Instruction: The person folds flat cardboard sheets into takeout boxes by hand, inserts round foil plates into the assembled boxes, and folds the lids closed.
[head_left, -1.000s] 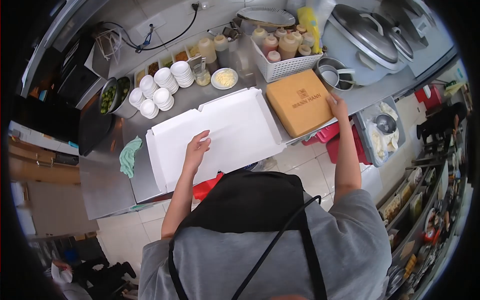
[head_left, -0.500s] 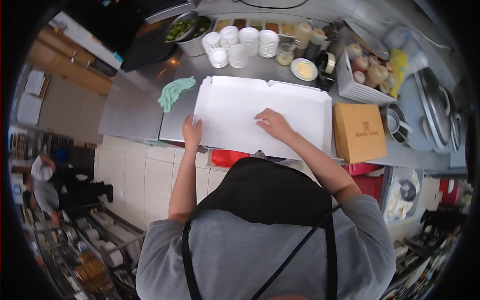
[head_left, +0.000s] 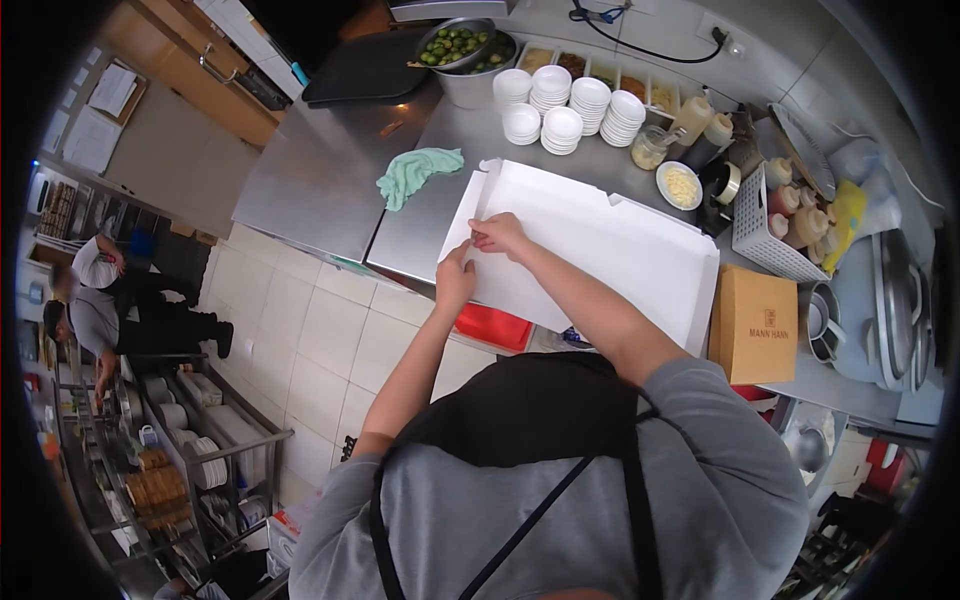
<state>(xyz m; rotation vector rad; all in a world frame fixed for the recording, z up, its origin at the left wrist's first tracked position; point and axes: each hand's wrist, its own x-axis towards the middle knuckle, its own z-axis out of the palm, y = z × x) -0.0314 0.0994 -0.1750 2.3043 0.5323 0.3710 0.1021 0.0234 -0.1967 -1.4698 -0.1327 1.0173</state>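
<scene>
A large white cardboard box blank (head_left: 590, 230) lies on the steel counter in front of me, with narrow flaps and notches along its edges. Both hands are together at its left end. My left hand (head_left: 456, 278) is closed, thumb and fingers pinching the left edge. Just above it, my right hand (head_left: 500, 236) has its fingers bent and pressed together on the same left flap. The fingertips nearly meet, and the flap is partly hidden under them.
Stacks of white dishes (head_left: 562, 128), a bowl of pale pieces (head_left: 680, 186) and squeeze bottles (head_left: 690, 120) line the back. A green cloth (head_left: 418, 176) lies left. A brown MANN HANN box (head_left: 757, 325) and white basket (head_left: 765, 240) stand right. A person (head_left: 95, 310) is far left.
My right hand has moved left from the middle of the cardboard to its left edge, beside my left hand. The camera view has turned, shifting the counter to the right.
</scene>
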